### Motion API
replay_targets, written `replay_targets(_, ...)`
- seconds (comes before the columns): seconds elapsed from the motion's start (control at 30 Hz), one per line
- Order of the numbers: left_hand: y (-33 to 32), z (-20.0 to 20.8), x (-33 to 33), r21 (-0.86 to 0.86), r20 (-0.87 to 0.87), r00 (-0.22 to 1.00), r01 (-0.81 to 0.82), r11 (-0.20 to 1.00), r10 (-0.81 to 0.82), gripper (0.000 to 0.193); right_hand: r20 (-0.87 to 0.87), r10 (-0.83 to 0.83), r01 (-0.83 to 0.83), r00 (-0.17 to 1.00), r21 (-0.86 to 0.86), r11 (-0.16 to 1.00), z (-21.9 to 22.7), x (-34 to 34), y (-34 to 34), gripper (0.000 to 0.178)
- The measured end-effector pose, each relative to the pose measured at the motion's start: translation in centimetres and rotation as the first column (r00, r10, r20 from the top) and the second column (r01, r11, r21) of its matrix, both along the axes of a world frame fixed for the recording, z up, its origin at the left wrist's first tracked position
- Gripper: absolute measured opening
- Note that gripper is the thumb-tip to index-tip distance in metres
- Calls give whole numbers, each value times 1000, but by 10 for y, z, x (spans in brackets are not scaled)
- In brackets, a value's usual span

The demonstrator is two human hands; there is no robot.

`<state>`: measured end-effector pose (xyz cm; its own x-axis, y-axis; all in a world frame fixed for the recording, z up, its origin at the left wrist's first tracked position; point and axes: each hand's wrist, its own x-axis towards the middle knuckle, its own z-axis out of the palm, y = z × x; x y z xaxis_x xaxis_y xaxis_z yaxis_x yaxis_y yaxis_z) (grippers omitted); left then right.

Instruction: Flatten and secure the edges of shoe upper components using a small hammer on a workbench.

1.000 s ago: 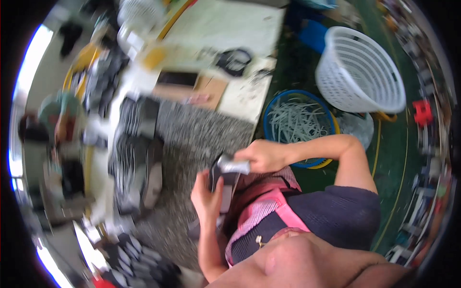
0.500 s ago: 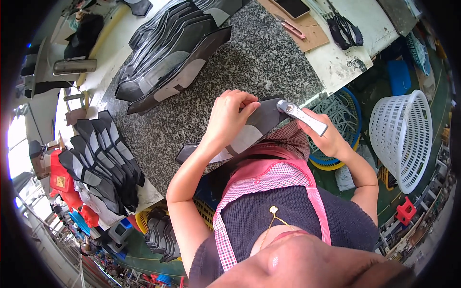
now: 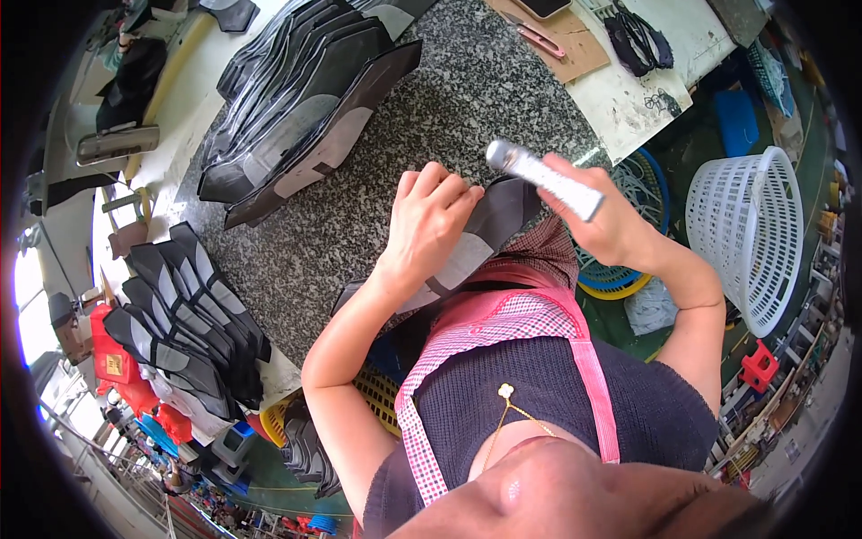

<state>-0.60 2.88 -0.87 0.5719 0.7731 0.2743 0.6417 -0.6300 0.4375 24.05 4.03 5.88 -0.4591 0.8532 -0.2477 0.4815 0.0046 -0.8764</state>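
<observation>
In my right hand is a hammer with a long silver metal head, raised over the near edge of the stone slab. The hand covers the hammer's handle. Below it lies a black shoe-upper piece with a light grey patch, partly on the slab and partly over its edge toward my lap. My left hand is closed at the far edge of this piece, its fingertips curled under and partly hidden. The hammer head is apart from the piece.
A tall stack of similar black pieces stands at the slab's far left. More pieces lie fanned at left. Pink thread snips rest on cardboard at back right. A white basket and a blue tub of strips stand at right.
My right hand has lifted the hammer off the black piece and moved it up and left. My left hand stays on the piece, its fingers curled more.
</observation>
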Motion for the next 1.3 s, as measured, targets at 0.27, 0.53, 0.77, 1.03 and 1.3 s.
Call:
replay_targets(0.27, -5, 0, -2, 99, -25, 999, -20, 995, 23, 27, 69, 60, -56, 996, -68, 996, 0, -6, -3, 18)
replay_targets(0.53, -14, 2, -6, -259, 180, 950, -206, 944, 257, 11, 117, 56, -54, 992, -25, 998, -8, -4, -3, 33)
replay_targets(0.77, -25, 3, -1, -147, 136, 983, -107, 983, 127, 21, 104, 181, -188, 978, 62, 980, -17, -3, -6, 19)
replay_targets(1.03, -30, 4, -1, -74, -22, 999, -51, 996, 50, 27, 127, 228, -240, 965, 91, 967, -16, -10, 0, 14)
replay_targets(1.3, -26, 9, -5, -459, 152, 925, -246, 853, 349, 10, 183, 256, -277, 949, 98, 956, -18, -14, -5, 16)
